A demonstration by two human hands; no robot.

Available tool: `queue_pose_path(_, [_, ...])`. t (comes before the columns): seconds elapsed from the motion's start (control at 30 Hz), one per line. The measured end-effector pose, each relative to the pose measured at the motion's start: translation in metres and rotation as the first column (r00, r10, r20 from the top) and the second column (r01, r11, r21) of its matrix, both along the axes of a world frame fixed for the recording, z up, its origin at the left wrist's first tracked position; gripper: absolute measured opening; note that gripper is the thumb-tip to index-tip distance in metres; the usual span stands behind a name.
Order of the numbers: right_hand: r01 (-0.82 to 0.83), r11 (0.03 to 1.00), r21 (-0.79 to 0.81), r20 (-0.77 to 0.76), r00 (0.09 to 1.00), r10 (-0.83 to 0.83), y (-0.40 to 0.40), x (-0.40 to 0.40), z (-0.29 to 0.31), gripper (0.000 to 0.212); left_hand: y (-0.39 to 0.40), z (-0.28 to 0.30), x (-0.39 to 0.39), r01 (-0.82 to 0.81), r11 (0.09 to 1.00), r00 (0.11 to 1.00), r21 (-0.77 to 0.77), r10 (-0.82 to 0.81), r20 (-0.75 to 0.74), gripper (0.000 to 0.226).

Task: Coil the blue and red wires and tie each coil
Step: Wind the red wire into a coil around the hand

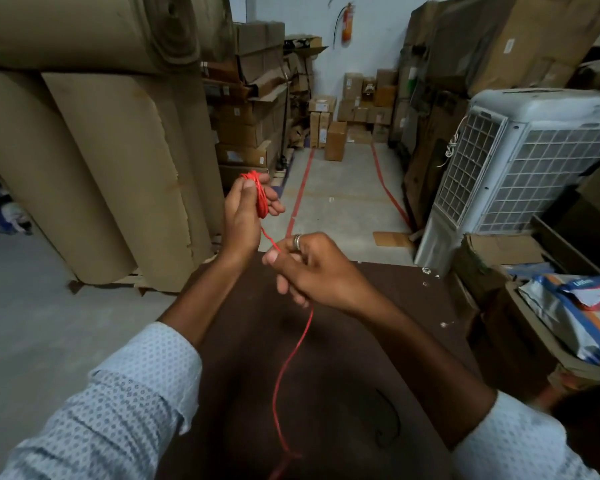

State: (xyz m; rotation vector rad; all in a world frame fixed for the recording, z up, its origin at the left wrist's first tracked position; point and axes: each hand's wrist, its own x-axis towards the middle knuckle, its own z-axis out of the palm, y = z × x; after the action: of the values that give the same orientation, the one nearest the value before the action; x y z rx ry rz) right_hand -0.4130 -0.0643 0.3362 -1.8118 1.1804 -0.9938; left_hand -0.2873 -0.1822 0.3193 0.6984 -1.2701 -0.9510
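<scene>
Head view: left hand (245,209) raised above tabletop (343,358), fingers curled round coiled red wire (260,195); right hand (309,268) pinching the loose strand trailing down across tabletop.

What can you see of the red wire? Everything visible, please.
The red wire is thin, flexible and looks plastic-coated. Part of it is wound into a small coil around the fingers of the left hand. From there a short taut stretch runs to the right hand, which pinches it. The rest hangs loose in a curve over the dark brown table toward the bottom edge. No tie is visible.
</scene>
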Motion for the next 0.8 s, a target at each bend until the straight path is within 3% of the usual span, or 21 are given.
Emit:
queue_pose_path(0.13, [0.048, 0.991, -0.125, 0.007, 0.999, -0.047, 0.009, -0.018, 0.031, 0.034, 0.011, -0.01, 0.007, -0.014, 0.996, 0.964, -0.089, 0.037, 0.264, 0.032])
queue_pose_path(0.2, [0.08, 0.98, -0.181, 0.008, 0.997, -0.08, 0.007, -0.028, 0.045, 0.032, 0.018, -0.014, 0.008, 0.029, 0.997, 0.951, -0.075, -0.004, 0.31, 0.032])
queue_pose_path(0.4, [0.299, 0.891, -0.342, 0.015, 0.949, -0.314, -0.029, -0.054, 0.058, 0.03, 0.04, -0.014, -0.013, 0.264, 0.964, 0.938, 0.036, -0.266, 0.224, 0.038])
queue_pose_path(0.53, [0.401, 0.838, -0.371, 0.026, 0.906, -0.422, -0.064, -0.073, 0.04, 0.029, 0.055, 0.0, -0.025, 0.398, 0.917, 0.903, 0.019, -0.395, 0.169, 0.038])
queue_pose_path(0.67, [0.344, 0.899, -0.272, 0.043, 0.937, -0.345, -0.074, -0.073, -0.005, 0.029, 0.06, 0.013, -0.03, 0.447, 0.894, 0.893, -0.006, -0.446, 0.054, 0.038])
queue_pose_path(0.8, [0.263, 0.956, -0.129, 0.008, 0.964, -0.265, -0.052, -0.052, -0.044, 0.032, 0.056, 0.019, -0.028, 0.388, 0.921, 0.92, -0.032, -0.389, -0.037, 0.038])
